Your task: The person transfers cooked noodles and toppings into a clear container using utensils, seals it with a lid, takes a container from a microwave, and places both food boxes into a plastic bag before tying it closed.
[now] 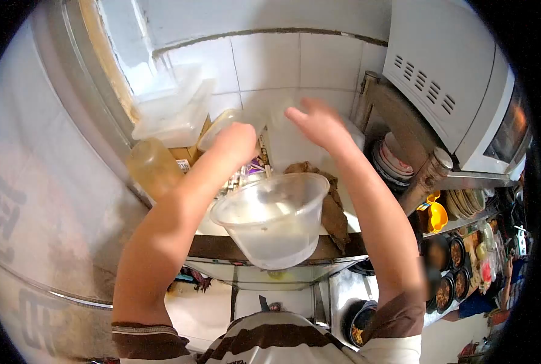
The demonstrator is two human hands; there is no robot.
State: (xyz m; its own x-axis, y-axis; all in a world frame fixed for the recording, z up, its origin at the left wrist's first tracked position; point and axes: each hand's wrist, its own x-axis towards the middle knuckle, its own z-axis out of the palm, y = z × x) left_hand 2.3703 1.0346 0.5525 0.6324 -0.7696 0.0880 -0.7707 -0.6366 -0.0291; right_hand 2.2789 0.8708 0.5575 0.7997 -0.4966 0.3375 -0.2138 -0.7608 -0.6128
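Observation:
My left hand is closed, fingers curled, beside a clear plastic container at the back of the counter; what it grips is hidden. My right hand is in the air to the right, blurred, thumb and fingers pointing left and apart. A faint translucent smear lies between the hands, too blurred to name. Below them a large clear plastic tub stands upright at the counter's front edge, touched by neither hand. A brown cloth lies behind and right of it.
Stacked clear containers and a yellowish plastic jar stand at the left. A microwave sits on a metal shelf at the right, above bowls. An orange scoop and black bowls of food are farther right.

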